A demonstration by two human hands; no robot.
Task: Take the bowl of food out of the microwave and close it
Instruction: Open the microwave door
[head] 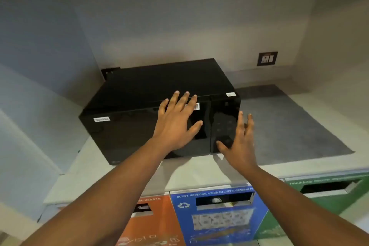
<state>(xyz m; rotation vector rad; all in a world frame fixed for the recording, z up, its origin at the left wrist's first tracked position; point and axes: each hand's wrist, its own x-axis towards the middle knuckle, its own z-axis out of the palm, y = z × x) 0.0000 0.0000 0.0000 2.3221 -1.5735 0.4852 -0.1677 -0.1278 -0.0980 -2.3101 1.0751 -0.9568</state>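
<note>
1. The microwave (159, 110) sits on the pale counter (123, 175), its dark door shut. The bowl of food is nowhere in view, so whether it is inside behind the tinted glass or elsewhere cannot be told.
2. The left hand (175, 124) lies flat against the door front, fingers (180, 99) spread and reaching to its top edge, holding nothing. The right hand (238, 142) hangs open by the control panel (224, 126), fingers apart, thumb near the lower button area, also empty.
3. The step in hand looks like opening the door. Done well, the left palm steadies the body so the oven does not slide on the counter, while the right hand finds the release or door edge and swings it clear before reaching in.
4. Hard to make out: the panel's buttons are dim against black gloss, no handle is evident, and the labels on the door and top are too blurred to read.
5. Below the counter, the coloured waste bins (215, 215) are cut off at the bottom of the view.
</note>
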